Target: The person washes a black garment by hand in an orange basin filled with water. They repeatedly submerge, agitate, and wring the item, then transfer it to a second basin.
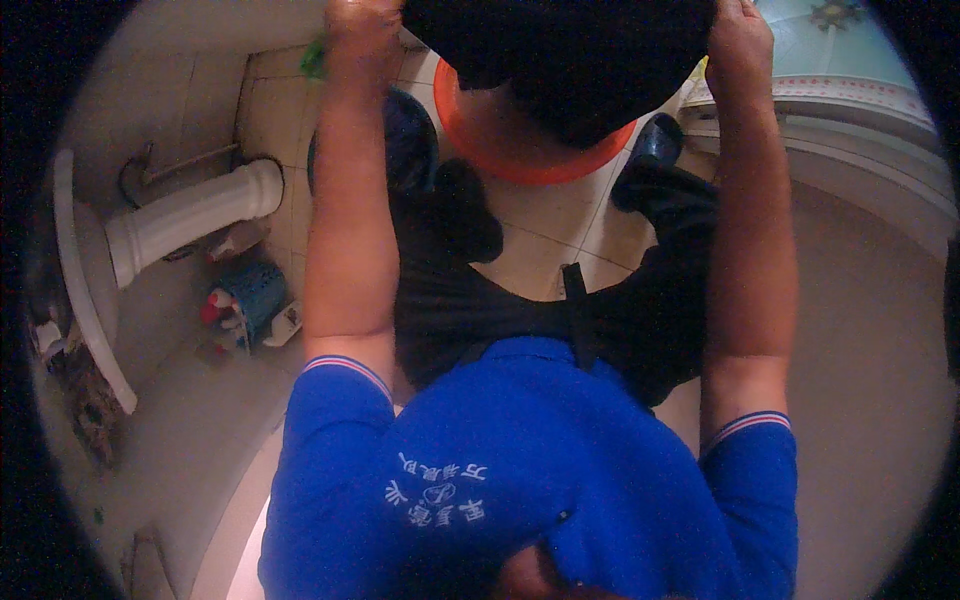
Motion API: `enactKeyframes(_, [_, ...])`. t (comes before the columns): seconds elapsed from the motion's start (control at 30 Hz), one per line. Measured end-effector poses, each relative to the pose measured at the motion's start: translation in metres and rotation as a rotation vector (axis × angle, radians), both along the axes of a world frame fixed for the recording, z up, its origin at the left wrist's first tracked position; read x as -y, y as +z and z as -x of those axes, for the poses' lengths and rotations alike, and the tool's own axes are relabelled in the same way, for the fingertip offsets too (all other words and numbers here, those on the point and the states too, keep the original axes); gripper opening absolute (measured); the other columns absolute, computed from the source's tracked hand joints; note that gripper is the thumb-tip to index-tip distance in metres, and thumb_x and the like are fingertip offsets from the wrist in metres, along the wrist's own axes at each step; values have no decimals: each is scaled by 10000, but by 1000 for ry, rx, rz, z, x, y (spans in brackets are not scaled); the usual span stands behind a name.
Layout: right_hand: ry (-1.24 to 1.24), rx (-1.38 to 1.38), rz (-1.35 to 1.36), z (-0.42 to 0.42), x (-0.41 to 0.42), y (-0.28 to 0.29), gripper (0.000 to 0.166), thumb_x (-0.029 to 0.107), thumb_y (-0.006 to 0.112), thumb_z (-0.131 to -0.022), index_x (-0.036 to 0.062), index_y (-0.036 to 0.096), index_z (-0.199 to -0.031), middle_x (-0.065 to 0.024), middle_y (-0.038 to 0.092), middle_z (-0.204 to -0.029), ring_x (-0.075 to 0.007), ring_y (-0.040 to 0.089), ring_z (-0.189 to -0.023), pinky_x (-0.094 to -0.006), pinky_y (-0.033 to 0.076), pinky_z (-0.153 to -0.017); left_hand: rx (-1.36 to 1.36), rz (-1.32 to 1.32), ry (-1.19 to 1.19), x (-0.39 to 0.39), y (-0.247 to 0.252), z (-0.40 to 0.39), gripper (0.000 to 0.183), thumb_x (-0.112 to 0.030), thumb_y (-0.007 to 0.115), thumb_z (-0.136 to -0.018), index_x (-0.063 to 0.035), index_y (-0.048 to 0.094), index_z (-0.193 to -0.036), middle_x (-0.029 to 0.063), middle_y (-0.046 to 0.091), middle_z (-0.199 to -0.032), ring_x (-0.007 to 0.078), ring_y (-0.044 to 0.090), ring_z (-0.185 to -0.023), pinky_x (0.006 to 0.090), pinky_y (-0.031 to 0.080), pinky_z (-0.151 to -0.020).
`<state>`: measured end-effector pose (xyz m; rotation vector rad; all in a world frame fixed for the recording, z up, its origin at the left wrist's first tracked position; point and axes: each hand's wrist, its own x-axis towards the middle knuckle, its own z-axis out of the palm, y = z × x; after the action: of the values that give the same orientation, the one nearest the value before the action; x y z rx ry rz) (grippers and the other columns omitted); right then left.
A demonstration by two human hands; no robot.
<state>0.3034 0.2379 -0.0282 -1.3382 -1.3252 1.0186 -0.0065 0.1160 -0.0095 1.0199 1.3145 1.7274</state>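
Note:
A dark piece of cloth (570, 60), possibly a garment, is stretched between my two hands at the top of the view, and its upper part is cut off. My left hand (366, 26), blurred and partly beyond the top rim, grips its left side. At the right side, my right hand (741, 52) has closed on the cloth's edge. Beneath the cloth stands an orange-red basin (541, 171) on the tiled floor; the cloth hides much of its inside. A dark bucket (420, 135) is beside the basin, partly behind my left forearm.
To the left rises a white pedestal washbasin (199, 217). A blue basket (262, 292) holding several bottles is on the floor near it. Something green (313, 60) lies beyond my left wrist. A white-framed panel (840, 124) borders the right side. My knees flank the tiles (540, 232).

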Motion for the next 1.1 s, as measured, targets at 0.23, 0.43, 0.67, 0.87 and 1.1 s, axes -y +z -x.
enactKeyframes(0.23, [83,-63,120,16,-7,-18,270,190,518,-919,-47,645,-944,-87,625,-798,-198,568,-715,-336,476,-650,372,80,-48,-6,-4,6,234,-133,567,-994,-105,524,-1222,9,611,-876,137,620,-807,242,506,-698])
enactKeyframes(0.43, [459,550,-13,58,19,-15,345,230,556,-893,-74,609,-1048,-226,670,-922,-314,642,-885,-414,504,-807,599,15,-191,-21,-12,-12,272,-107,537,-1005,-86,485,-1271,45,623,-961,165,642,-846,287,553,-738])
enactKeyframes(0.67, [433,550,127,58,24,-28,299,176,585,-862,-68,604,-1034,-245,664,-934,-357,636,-891,-433,502,-826,716,-96,-243,-20,-13,5,260,-26,491,-987,-76,493,-1242,86,633,-985,226,653,-892,342,562,-804])
enactKeyframes(0.87, [151,745,-444,62,44,-34,200,153,547,-867,-42,588,-845,-211,624,-767,-346,614,-771,-442,500,-732,757,-82,-242,-18,-21,6,251,-32,494,-982,-76,496,-1229,110,648,-1002,248,657,-911,378,561,-830])
enactKeyframes(1.1, [609,662,-186,100,110,-11,379,345,692,-848,-3,637,-987,-240,660,-946,-413,642,-926,-473,507,-825,789,26,-245,-18,2,-38,241,-29,514,-975,-74,558,-1207,105,663,-973,239,672,-872,360,573,-789])
